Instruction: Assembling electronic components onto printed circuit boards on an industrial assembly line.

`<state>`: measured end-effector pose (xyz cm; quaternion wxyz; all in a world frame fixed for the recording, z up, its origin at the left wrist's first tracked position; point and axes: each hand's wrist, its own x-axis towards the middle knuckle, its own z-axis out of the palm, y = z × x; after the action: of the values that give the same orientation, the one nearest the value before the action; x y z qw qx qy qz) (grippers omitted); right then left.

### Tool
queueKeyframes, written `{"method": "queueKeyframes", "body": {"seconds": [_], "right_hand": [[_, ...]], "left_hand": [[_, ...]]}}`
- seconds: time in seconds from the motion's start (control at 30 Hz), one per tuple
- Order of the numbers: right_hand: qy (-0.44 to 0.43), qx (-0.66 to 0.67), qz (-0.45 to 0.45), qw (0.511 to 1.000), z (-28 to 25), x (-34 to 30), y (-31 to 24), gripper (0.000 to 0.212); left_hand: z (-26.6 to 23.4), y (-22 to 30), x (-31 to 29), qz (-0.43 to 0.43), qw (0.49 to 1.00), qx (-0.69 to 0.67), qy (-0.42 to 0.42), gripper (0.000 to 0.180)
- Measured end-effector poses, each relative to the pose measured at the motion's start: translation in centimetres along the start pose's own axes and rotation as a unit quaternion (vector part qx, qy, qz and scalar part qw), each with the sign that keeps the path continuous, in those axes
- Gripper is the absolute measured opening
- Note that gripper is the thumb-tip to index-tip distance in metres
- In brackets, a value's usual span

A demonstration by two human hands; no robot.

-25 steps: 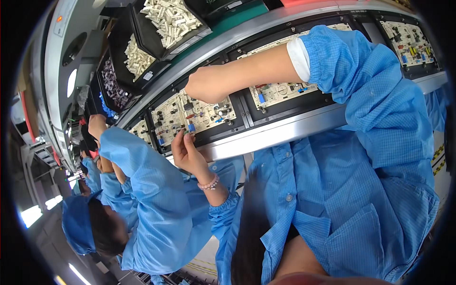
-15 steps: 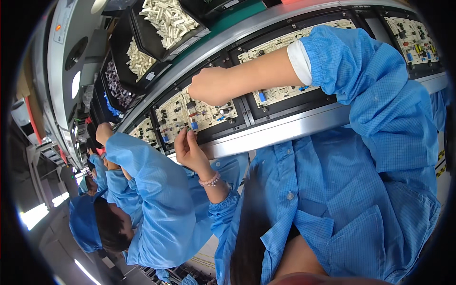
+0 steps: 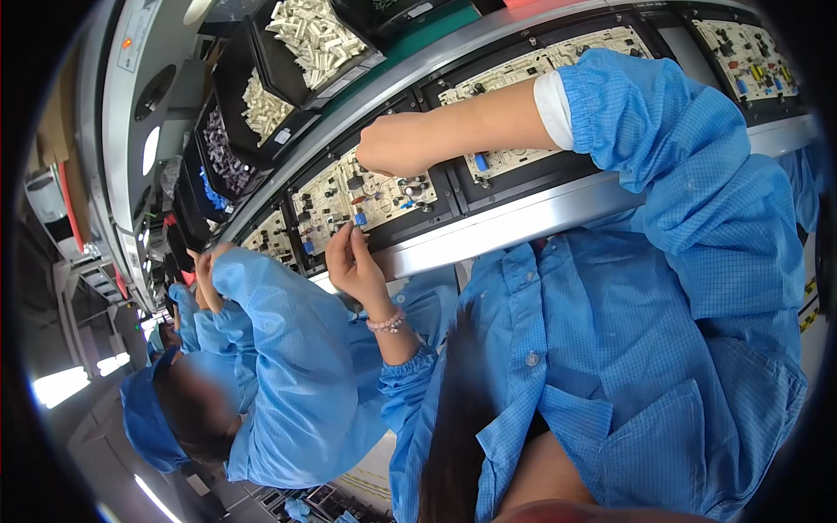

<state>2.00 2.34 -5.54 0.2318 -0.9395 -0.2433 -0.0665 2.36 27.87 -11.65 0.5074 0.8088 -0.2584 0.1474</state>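
Observation:
A cream circuit board studded with small parts sits in a black frame on the line before me. My right hand reaches across from the right, its fingers curled together over the board's far edge. The fingertips are turned down, and whatever they hold is hidden. My left hand is raised at the near edge, thumb and forefinger pinched close to a blue block-shaped component. I cannot make out anything between those fingers.
Black bins beyond the rail hold white parts, purplish parts and blue parts. Another populated board lies under my right forearm. A metal rail runs along the near side. A co-worker in blue works close at left.
The view has shifted slightly. My right hand has drawn back a little from the board's middle; my left stays by the blue component. The co-worker's hands have moved nearer.

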Motion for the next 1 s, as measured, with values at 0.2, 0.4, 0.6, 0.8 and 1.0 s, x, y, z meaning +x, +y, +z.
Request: {"method": "queueKeyframes", "body": {"seconds": [0.2,0.4,0.6,0.8,1.0], "right_hand": [[-0.042,0.138,0.009,0.990,-0.2,-0.6,1.7,0.015],[0.044,0.201,0.021,0.978,1.9,-2.3,2.3,0.019],[0.052,0.144,0.038,0.987,2.8,-2.3,1.5,0.021],[0.092,0.129,0.048,0.986,3.0,-2.8,1.3,0.019],[0.087,0.065,0.022,0.994,3.8,-3.4,1.5,0.015]], "left_hand": [[-0.1,-0.2,0.0,0.007,1.000,0.009,-0.001,0.015],[-0.3,-0.6,0.1,0.019,1.000,0.013,0.003,0.016],[-0.6,-0.6,0.1,0.005,1.000,0.021,0.000,0.014],[-0.7,-0.1,0.2,0.029,0.998,0.045,0.026,0.014],[-0.7,-0.5,0.3,0.069,0.995,0.053,0.045,0.015]]}}
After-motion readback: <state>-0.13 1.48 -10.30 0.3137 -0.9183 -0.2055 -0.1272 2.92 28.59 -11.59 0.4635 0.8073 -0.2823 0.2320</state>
